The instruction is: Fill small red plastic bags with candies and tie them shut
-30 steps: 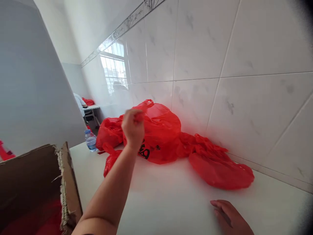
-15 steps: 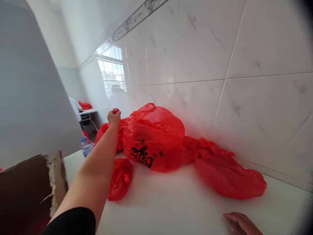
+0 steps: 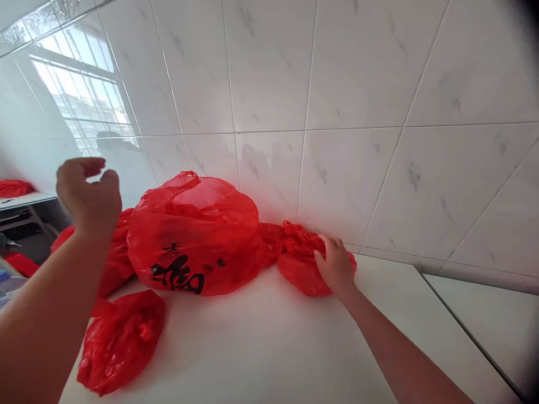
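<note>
1. Red plastic bags line a white bench [image 3: 252, 359] beside a marbled tile wall [image 3: 353, 67]; we read the clock with twelve toward the top of our view.

2. Our right hand [image 3: 334, 264] lies on the crumpled bag [image 3: 298, 272] near two o'clock from the small knotted bag. Its fingers bend over the plastic with the thumb on the near side; we cannot tell whether they are clamped on it.

3. The crumpled bag extends toward nine o'clock from that hand, touching it, its long axis running roughly from ten to four, though the folds make this hard to fix. Our right hand is far nearer to it than our left.

4. Our left hand [image 3: 88, 193] is raised, thumb and curved fingers apart, with nothing visible between them. The large printed bag [image 3: 227, 241] sits between three and four o'clock from it, near the wall, its black characters facing us.

5. Below, the small knotted bag [image 3: 126, 336] rests at about seven o'clock from the large one.

6. Another red bag [image 3: 120, 264] shows past our left forearm, partly hidden, at the large bag's nine o'clock side.
</note>
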Demonstrator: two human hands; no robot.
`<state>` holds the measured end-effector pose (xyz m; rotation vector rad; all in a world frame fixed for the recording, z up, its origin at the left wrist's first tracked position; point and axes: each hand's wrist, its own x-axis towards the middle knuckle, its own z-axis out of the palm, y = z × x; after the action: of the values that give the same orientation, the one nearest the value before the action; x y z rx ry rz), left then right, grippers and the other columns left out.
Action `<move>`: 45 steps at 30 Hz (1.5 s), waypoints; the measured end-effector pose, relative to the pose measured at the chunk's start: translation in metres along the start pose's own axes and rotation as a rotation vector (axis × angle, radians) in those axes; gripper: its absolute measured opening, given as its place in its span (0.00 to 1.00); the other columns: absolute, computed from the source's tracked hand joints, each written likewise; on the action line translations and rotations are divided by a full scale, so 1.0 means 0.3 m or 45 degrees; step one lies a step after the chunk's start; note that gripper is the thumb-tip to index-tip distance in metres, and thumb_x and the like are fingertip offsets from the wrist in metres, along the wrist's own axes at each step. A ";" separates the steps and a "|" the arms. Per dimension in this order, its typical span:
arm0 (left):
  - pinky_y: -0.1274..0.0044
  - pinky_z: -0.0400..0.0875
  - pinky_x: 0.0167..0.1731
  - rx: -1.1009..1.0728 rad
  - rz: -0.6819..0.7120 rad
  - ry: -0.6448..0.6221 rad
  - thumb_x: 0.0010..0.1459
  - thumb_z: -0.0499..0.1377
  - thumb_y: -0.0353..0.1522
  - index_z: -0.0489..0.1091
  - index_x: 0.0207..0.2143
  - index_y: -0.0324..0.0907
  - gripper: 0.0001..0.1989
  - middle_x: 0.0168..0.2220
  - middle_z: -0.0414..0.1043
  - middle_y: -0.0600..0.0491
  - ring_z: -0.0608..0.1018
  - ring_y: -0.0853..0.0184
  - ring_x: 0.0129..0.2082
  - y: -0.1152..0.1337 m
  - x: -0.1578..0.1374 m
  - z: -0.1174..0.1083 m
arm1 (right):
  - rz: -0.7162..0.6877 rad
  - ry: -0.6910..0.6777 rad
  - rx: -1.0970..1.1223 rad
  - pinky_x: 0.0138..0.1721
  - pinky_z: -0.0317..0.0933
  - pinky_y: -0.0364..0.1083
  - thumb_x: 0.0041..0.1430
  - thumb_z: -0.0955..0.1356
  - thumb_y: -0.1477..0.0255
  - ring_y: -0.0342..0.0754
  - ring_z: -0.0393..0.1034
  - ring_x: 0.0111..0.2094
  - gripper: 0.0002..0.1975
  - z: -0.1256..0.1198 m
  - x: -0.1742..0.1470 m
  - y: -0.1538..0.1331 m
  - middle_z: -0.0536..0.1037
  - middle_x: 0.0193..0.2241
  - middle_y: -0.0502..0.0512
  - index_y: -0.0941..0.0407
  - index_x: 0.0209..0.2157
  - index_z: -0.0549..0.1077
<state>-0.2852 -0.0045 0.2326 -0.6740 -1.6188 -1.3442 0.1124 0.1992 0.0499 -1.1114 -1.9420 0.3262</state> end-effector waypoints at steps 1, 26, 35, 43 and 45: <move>0.73 0.71 0.40 -0.055 0.141 0.033 0.51 0.59 0.25 0.71 0.44 0.33 0.16 0.45 0.71 0.47 0.73 0.67 0.41 0.071 -0.029 -0.031 | 0.039 0.009 0.006 0.52 0.56 0.54 0.55 0.62 0.74 0.55 0.58 0.55 0.24 0.017 0.048 0.005 0.63 0.55 0.61 0.54 0.55 0.64; 0.67 0.69 0.41 -1.218 -0.477 -1.926 0.52 0.62 0.39 0.65 0.51 0.47 0.23 0.52 0.67 0.44 0.72 0.57 0.48 0.645 -1.099 -0.128 | 0.517 -0.528 0.936 0.31 0.57 0.42 0.58 0.66 0.58 0.43 0.63 0.29 0.14 -0.384 -0.470 0.003 0.70 0.28 0.48 0.55 0.34 0.65; 0.83 0.57 0.19 -1.420 -1.318 -1.972 0.49 0.61 0.27 0.66 0.28 0.40 0.05 0.22 0.66 0.58 0.64 0.77 0.18 0.583 -1.092 -0.236 | 0.896 -0.284 1.406 0.24 0.54 0.41 0.53 0.71 0.59 0.40 0.52 0.22 0.20 -0.447 -0.568 0.089 0.57 0.20 0.45 0.55 0.21 0.58; 0.82 0.68 0.27 -1.337 -1.861 -1.732 0.45 0.68 0.31 0.64 0.28 0.41 0.13 0.24 0.70 0.56 0.72 0.74 0.24 0.455 -1.069 -0.253 | 1.065 0.002 1.398 0.32 0.66 0.46 0.47 0.74 0.63 0.45 0.64 0.27 0.11 -0.549 -0.587 0.183 0.69 0.25 0.48 0.51 0.27 0.70; 0.83 0.67 0.25 -1.298 -1.875 -1.661 0.43 0.69 0.32 0.65 0.27 0.40 0.14 0.23 0.70 0.57 0.72 0.75 0.23 0.435 -1.077 -0.249 | 1.015 -0.001 1.359 0.35 0.67 0.47 0.46 0.74 0.63 0.46 0.67 0.31 0.12 -0.554 -0.578 0.185 0.72 0.29 0.49 0.51 0.32 0.71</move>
<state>-0.0084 0.0005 0.0082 -1.0946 -2.5096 -3.4160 0.3158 0.0625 0.0232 -1.0270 -0.9207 1.5554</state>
